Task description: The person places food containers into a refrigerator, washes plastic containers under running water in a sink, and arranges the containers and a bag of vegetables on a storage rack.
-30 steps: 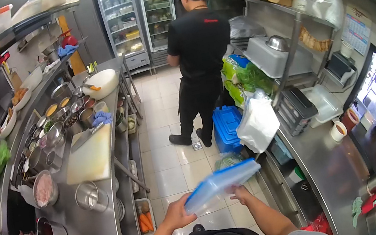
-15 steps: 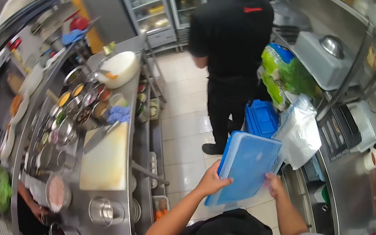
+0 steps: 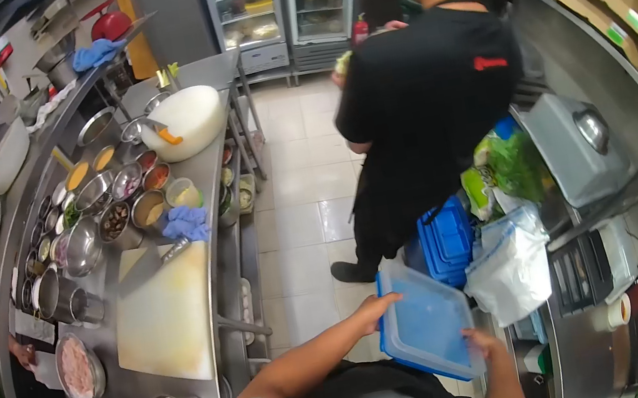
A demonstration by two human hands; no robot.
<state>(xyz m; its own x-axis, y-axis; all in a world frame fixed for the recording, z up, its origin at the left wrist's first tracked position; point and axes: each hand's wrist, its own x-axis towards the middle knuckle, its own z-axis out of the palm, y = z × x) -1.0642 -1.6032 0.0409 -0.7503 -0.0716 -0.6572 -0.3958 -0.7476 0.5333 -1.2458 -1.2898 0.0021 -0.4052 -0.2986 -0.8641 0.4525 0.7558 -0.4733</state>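
A blue flat container with a translucent lid (image 3: pixel 426 320) is tilted in front of my body, above the floor. My left hand (image 3: pixel 378 312) grips its upper left edge, thumb on the lid and the other fingers hidden. My right hand (image 3: pixel 485 342) is closed on its right edge, with fingertips over the lid. Just beyond the container are stacked blue plastic bins (image 3: pixel 446 243) and a white plastic bag (image 3: pixel 507 264).
A co-worker (image 3: pixel 435 87) in black stands ahead on the right. The left steel counter holds a cutting board (image 3: pixel 167 325) with a knife (image 3: pixel 147 270), several metal pots and a bowl of pinkish food (image 3: pixel 78 370). Glass-door fridges (image 3: pixel 249 8) stand at the far end.
The container has moved slightly right and down and is turned, both hands still on it. My view has shifted. The co-worker's head is turned more to the side and greens show at their hands.
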